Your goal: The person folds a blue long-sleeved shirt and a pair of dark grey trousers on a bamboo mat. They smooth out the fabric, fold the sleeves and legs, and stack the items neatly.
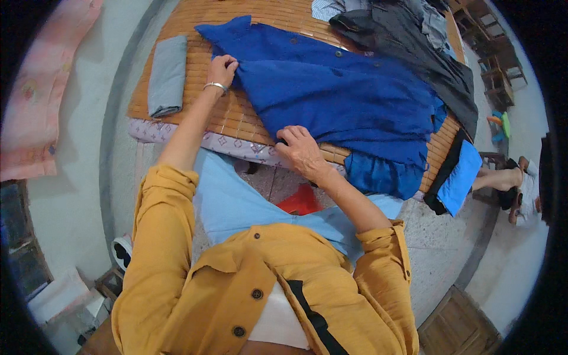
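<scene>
A dark blue buttoned shirt [337, 94] lies spread out across the bamboo mat [201, 18], its buttons along the far side and some creases in its cloth. At the shirt's left edge, my left hand [223, 71] is closed with the cloth pinched between its fingers. My right hand [303, 154] has its fingers curled over the shirt's near edge, close to the mat's front; the fingertips are partly hidden. Below the shirt's near right part hangs a bunched piece of blue cloth [381, 173]. Left of my left hand rests a folded grey garment [168, 77].
Dark grey clothes [408, 47] are heaped at the back right. A folded bright blue and black item [457, 177] lies at the mat's right corner. Another person's leg [498, 179] shows beyond it. Patterned fabric [219, 142] lines the front edge.
</scene>
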A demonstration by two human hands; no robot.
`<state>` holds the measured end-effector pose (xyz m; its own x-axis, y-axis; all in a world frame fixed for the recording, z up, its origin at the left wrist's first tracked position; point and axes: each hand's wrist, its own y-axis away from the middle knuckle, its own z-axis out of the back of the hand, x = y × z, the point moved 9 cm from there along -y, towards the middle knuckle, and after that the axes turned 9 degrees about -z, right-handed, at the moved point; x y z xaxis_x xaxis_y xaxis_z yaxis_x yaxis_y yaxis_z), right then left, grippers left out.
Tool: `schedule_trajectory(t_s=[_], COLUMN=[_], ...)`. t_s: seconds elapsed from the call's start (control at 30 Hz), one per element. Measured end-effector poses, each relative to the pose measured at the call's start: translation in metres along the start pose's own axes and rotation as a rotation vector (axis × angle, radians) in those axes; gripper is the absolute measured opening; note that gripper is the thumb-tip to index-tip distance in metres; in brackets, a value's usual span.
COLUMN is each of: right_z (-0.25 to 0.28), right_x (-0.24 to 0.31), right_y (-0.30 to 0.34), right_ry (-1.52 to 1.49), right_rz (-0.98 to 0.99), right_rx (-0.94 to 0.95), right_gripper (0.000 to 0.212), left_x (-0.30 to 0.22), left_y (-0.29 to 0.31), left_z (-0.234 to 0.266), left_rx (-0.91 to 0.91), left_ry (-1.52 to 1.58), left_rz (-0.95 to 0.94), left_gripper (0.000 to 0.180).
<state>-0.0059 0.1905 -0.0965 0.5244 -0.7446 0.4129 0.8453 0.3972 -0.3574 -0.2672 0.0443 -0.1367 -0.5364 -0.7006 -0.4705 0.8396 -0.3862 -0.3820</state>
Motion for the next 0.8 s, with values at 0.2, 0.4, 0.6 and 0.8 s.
schedule_trajectory(t_s=[0.2,0.4,0.6,0.8], right_z=[0.081,0.147,0.139,0.131], right_x=[-0.062,-0.166,-0.270,-0.211], right_y=[-0.002,0.046,0.156,0.091], right_ry=[0.070,0.543,0.552,0.586], right_rz=[-0.348,-0.714,-1.081,-0.936], right_rx=[-0.260,-0.403,-0.051,-0.220], right_gripper=[0.046,0.053,0.071,0.068], left_x=[-0.104,-0.183,-0.156,-0.103], left_y=[0.038,0.066,0.080,0.083], left_z=[0.030,-0.023,-0.062,0.011], left_rx=[-0.201,0.297,0.497,-0.175], left_ry=[-0.072,0.071,-0.223,0.052], left_rz=[-0.288,-0.511,-0.356,-0.023], left_gripper=[0.041,0.058,0.071,0.064])
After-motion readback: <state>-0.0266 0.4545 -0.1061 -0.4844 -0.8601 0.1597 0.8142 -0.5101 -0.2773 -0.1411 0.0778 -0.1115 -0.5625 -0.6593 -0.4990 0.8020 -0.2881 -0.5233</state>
